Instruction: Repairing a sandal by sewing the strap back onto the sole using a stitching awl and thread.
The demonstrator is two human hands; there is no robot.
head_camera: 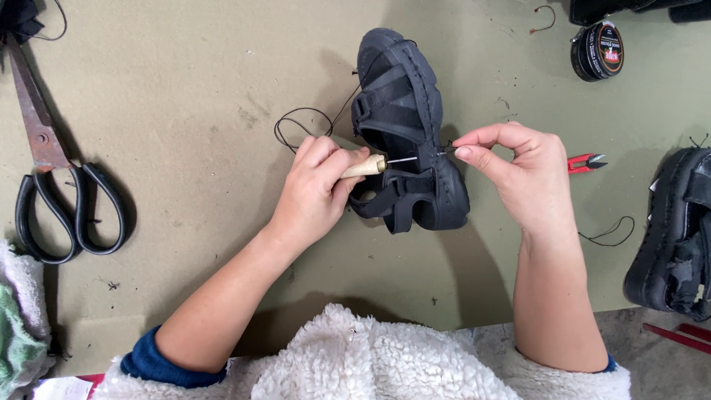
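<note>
Black sandal (404, 126) lying between our hands | left hand (315, 192) gripping wooden-handled awl (366, 167), needle entering strap side | right hand (518, 174) pinching black thread (446, 150) at sole edge | red snips (586, 162) just beyond right hand | scissors (52, 185) far left.

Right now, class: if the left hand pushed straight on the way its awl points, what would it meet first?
The left hand points its wooden-handled awl rightward into the black sandal, so it would likely meet the sandal's side wall first, then the right hand's fingertips; depth is unclear.
</note>
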